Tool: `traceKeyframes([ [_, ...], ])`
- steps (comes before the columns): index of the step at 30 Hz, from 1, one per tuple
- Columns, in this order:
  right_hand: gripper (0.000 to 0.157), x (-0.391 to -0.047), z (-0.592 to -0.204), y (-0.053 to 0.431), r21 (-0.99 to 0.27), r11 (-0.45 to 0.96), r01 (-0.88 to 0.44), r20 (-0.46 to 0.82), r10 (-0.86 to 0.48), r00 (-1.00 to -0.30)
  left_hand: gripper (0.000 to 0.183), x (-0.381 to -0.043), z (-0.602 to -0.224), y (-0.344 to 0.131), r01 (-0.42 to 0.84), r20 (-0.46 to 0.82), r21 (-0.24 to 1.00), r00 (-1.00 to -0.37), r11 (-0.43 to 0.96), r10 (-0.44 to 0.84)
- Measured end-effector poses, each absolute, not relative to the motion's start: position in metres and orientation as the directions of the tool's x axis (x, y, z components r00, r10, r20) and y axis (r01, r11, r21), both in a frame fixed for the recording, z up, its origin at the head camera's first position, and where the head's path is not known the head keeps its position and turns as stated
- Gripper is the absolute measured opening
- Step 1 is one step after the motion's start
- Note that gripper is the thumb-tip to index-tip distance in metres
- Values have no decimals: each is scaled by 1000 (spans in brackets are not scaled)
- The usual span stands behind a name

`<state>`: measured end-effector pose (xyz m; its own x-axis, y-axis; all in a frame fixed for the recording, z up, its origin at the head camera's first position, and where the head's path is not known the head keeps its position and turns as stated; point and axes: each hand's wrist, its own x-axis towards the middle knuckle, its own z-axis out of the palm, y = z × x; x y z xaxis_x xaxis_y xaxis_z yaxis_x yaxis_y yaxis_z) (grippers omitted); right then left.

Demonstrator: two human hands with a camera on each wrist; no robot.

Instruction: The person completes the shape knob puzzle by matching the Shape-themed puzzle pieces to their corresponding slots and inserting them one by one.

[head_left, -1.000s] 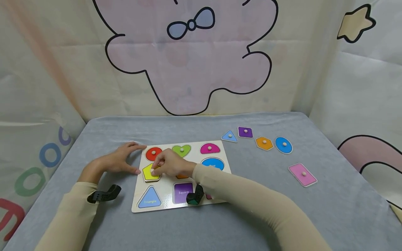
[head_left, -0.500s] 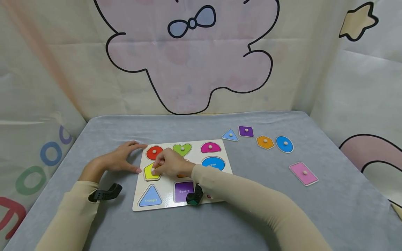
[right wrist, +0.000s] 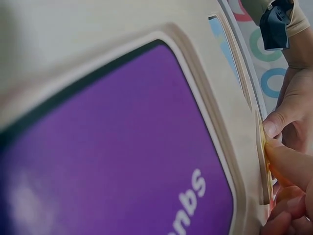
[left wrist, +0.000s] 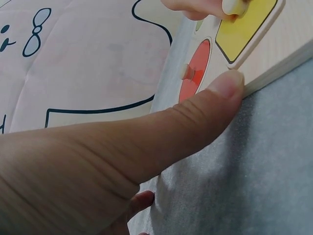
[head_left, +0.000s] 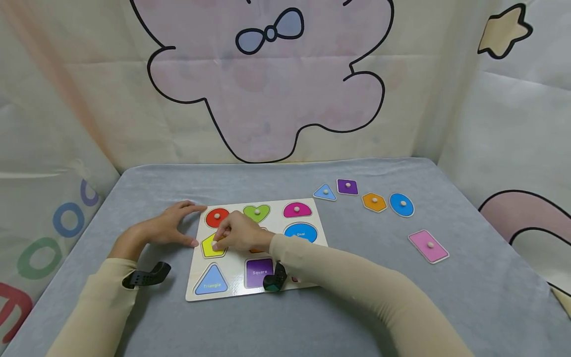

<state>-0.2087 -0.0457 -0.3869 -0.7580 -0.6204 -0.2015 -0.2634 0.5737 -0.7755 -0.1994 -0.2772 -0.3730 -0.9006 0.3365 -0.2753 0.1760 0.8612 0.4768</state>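
My right hand point(head_left: 243, 232) pinches the small knob of a yellow pentagon puzzle piece point(head_left: 207, 245) at the left of a white shape board point(head_left: 236, 270). The pentagon lies over its recess; whether it is fully down I cannot tell. My left hand point(head_left: 167, 229) spreads along the board's left edge, its thumb point(left wrist: 225, 90) touching the corner beside the pentagon. Red point(head_left: 217, 217), green heart point(head_left: 256, 212) and magenta half-round point(head_left: 297, 209) pieces sit in the top row. A printed purple square recess point(right wrist: 127, 142) fills much of the right wrist view.
Loose knobbed pieces lie to the right on the grey cloth: a blue triangle point(head_left: 324, 192), a purple square point(head_left: 347, 187), an orange hexagon point(head_left: 374, 202), a blue oval point(head_left: 402, 205) and a pink rectangle point(head_left: 428, 246). The blue triangle recess point(head_left: 211, 281) is at the board's near left.
The yellow pentagon has settled slightly lower against the board, still pinched by the right hand. The left hand stays at the edge; the view shifts a little.
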Motion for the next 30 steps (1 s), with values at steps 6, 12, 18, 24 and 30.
traceKeyframes([
  [6, 7, -208, -387, -47, -755, 597, -272, -207, -610, -765, 98, -200, -373, -277, 172, -279, 480, -900, 860, 335],
  [12, 8, -210, -386, -48, -737, 618, -274, -220, -602, -767, 98, -200, -374, -277, 187, -266, 483, -899, 856, 347],
  [18, 10, -213, -384, -47, -729, 605, -321, -206, -641, -740, 97, -201, -375, -277, 193, -258, 498, -898, 846, 356],
  [24, 10, -214, -385, -46, -732, 609, -306, -226, -640, -735, 97, -202, -377, -276, 197, -258, 493, -897, 848, 358],
  [30, 9, -214, -387, -47, -749, 598, -287, -228, -638, -735, 97, -202, -378, -278, 210, -252, 487, -896, 848, 367],
])
